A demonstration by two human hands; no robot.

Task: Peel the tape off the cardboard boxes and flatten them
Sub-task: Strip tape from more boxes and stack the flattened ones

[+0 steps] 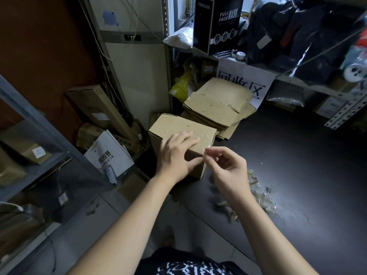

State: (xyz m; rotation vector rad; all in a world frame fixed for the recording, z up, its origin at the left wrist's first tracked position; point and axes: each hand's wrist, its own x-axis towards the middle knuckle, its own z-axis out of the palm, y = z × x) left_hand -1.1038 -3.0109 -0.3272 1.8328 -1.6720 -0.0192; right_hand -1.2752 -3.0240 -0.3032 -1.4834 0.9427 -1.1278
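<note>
A closed brown cardboard box (174, 126) stands on the dark table (288, 155) near its left edge. My left hand (176, 153) lies over the box's near top corner, fingers straight on the top and thumb against the front face. Clear tape (206, 140) runs along the box's right top edge. My right hand (226, 167) is just right of the box's front corner, thumb and forefinger pinching the end of that tape. Behind the box lies a stack of flattened boxes (216, 106).
Crumpled peeled tape scraps (262, 197) lie on the table to my right. Shelving (317, 90) with bags, a black mask box (216, 22) and a white paper sign (244, 82) rises behind. Left of the table are more cartons (97, 110) and a metal rack (35, 124).
</note>
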